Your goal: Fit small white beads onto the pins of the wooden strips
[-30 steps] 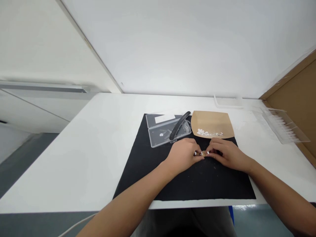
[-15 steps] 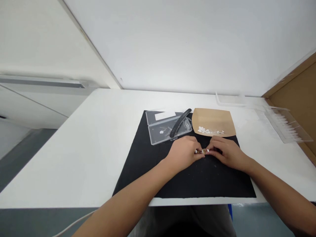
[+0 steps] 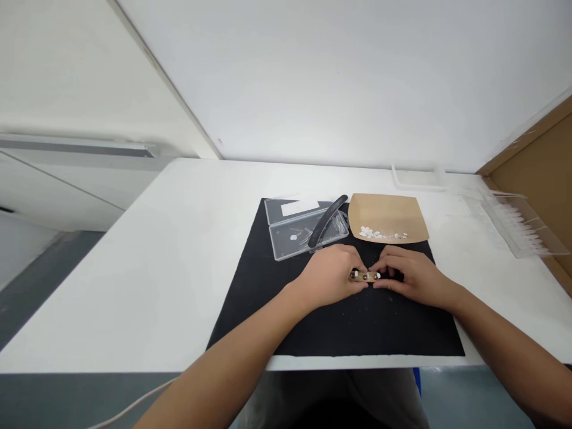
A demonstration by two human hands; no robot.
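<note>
White table (image 3: 116,280) is carrying black mat (image 3: 330,333); left hand (image 3: 333,271) is pinching tan strip (image 3: 370,278) over it; right hand (image 3: 411,274) at strip's end, grip unclear. White pieces (image 3: 356,274) are sitting on strip; loose chips (image 3: 367,233) remaining in cardboard tray (image 3: 388,208).

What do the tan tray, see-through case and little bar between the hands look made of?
The tan tray: probably paperboard, matte and plain brown. The see-through case: likely glossy plastic, since the black mat shows through. The little bar: perhaps wood, from its tan colour, though too small to be sure.
</note>
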